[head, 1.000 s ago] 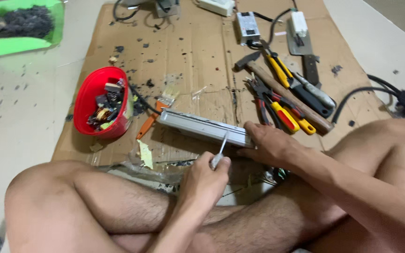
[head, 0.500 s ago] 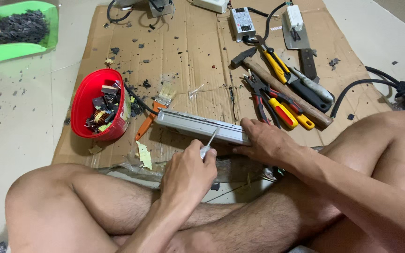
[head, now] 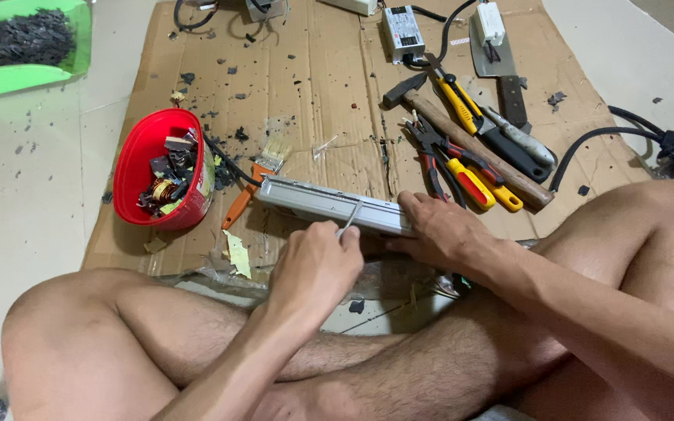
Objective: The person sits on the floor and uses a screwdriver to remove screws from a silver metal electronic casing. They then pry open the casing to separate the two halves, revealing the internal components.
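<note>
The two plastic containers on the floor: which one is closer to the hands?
The red bowl of scrap parts, on the cardboard beside the grey metal case. The green tray lies far off, top left.

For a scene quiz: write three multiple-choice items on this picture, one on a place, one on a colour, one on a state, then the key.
1. Where does the red bowl stand?
A. on the cardboard's left edge
B. on the person's knee
C. inside the green tray

2. What colour is the tray at top left?
A. blue
B. green
C. white

3. What does the left hand hold?
A. the hammer
B. nothing
C. a thin metal tool

Key: 1 A, the bowl sits on the cardboard by its left edge. 2 B, the tray is bright green. 3 C, its fingers pinch a thin tool against the grey metal casing, which the right hand steadies.
</note>
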